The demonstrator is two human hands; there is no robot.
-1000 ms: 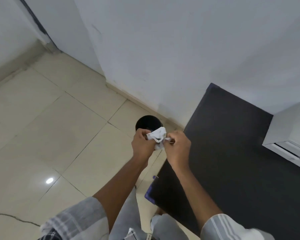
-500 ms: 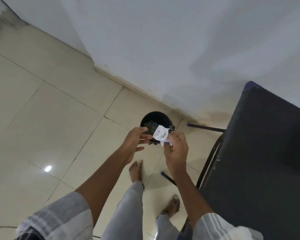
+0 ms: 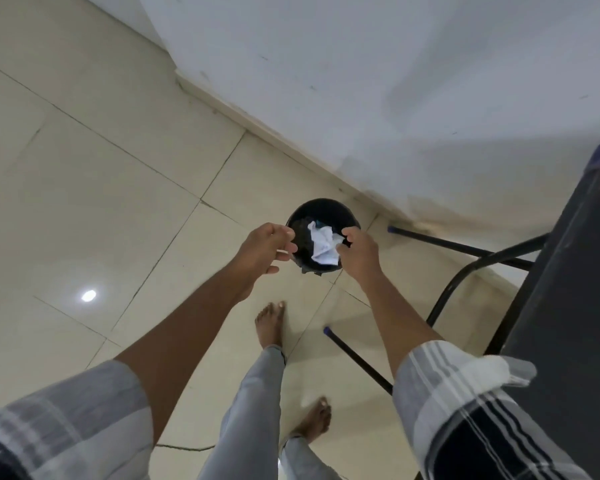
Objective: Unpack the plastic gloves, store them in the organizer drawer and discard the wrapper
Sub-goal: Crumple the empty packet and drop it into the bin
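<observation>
A crumpled white wrapper (image 3: 322,247) hangs over the mouth of a small round black bin (image 3: 321,211) on the tiled floor. My right hand (image 3: 359,252) pinches the wrapper's right edge between thumb and fingers. To the left of the bin, my left hand (image 3: 265,252) is off the wrapper, fingers loosely curled and apart with nothing in them. The gloves and the organizer drawer are out of view.
A dark table (image 3: 568,306) with black metal legs (image 3: 454,292) stands at the right. A white wall (image 3: 378,81) runs behind the bin. My bare feet (image 3: 271,323) stand on the beige tiles (image 3: 101,202) just below the bin.
I have stepped closer and now look straight down at the bin. My left hand has let go of the wrapper and moved left. The wrapper now hangs over the bin's mouth.
</observation>
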